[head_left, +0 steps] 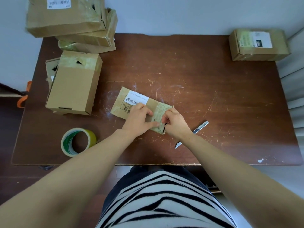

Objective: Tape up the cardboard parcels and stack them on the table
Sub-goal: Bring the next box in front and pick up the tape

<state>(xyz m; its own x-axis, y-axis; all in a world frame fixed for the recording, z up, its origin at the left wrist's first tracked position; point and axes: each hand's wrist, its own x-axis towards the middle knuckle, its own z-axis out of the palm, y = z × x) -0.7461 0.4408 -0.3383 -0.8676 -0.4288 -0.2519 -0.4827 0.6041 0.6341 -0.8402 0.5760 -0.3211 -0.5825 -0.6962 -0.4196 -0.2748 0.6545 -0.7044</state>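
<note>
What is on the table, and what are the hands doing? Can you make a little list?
left hand: holds the small parcel
right hand: pinches its taped end
tape roll: near left on the table
knife: right of the small parcel
stacked parcels: back left
single box: back right

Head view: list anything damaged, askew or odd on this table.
The silver utility knife lies, blade apparently out, beside the right forearm. Tape on the tall brown cardboard box at left is torn, showing dark holes. The stack of brown cardboard parcels at the far left corner sits askew.
</note>
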